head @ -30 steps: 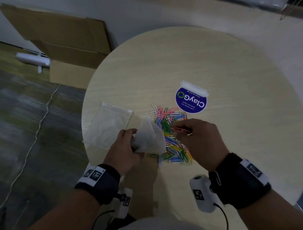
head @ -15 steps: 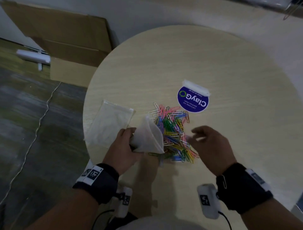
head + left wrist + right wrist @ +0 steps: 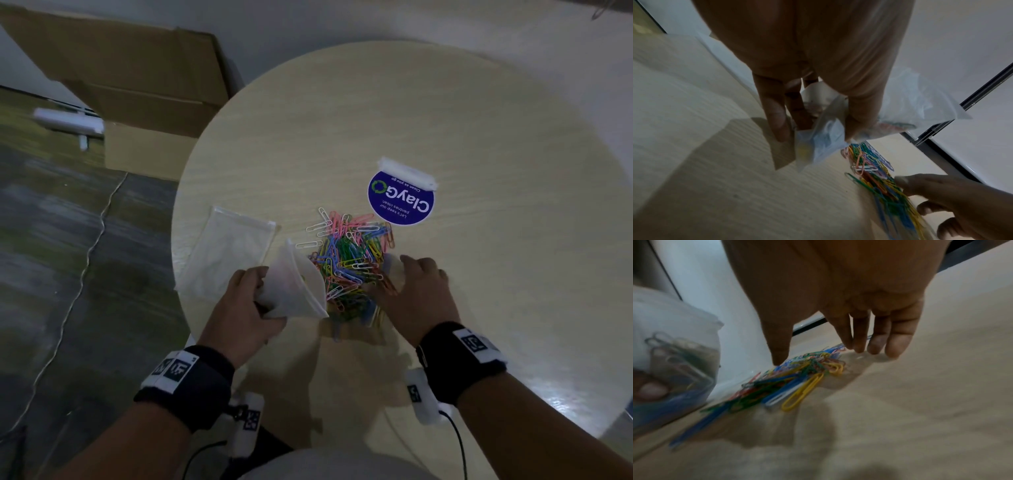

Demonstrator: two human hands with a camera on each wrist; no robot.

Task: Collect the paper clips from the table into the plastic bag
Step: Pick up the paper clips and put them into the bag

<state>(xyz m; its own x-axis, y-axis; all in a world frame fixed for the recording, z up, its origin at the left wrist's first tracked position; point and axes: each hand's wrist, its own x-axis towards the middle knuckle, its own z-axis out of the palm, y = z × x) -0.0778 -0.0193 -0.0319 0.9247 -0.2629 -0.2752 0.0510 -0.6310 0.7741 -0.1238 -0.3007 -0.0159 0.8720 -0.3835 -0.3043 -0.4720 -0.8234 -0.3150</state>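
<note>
A heap of coloured paper clips (image 3: pixel 352 263) (image 3: pixel 877 175) (image 3: pixel 797 379) lies near the front of the round pale table (image 3: pixel 479 291). My left hand (image 3: pixel 246 308) (image 3: pixel 813 104) grips a clear plastic bag (image 3: pixel 298 287) (image 3: pixel 824 142) (image 3: pixel 672 363) with its mouth turned toward the heap; several clips show inside it. My right hand (image 3: pixel 416 294) (image 3: pixel 838 344) is at the heap's right edge, fingers straight and pointing down, fingertips (image 3: pixel 875 348) touching the table and clips. It holds nothing.
A second empty clear bag (image 3: pixel 229 253) lies flat at the table's left edge. A blue round sticker (image 3: pixel 400 198) with a white strip sits behind the heap. Cardboard boxes (image 3: pixel 137 96) stand on the floor at the left, with a cable beside them.
My right hand held pink clips over the heap a second ago; it then let go, drew back right, and now reaches down at the heap's right side. The bag hand stayed put.
</note>
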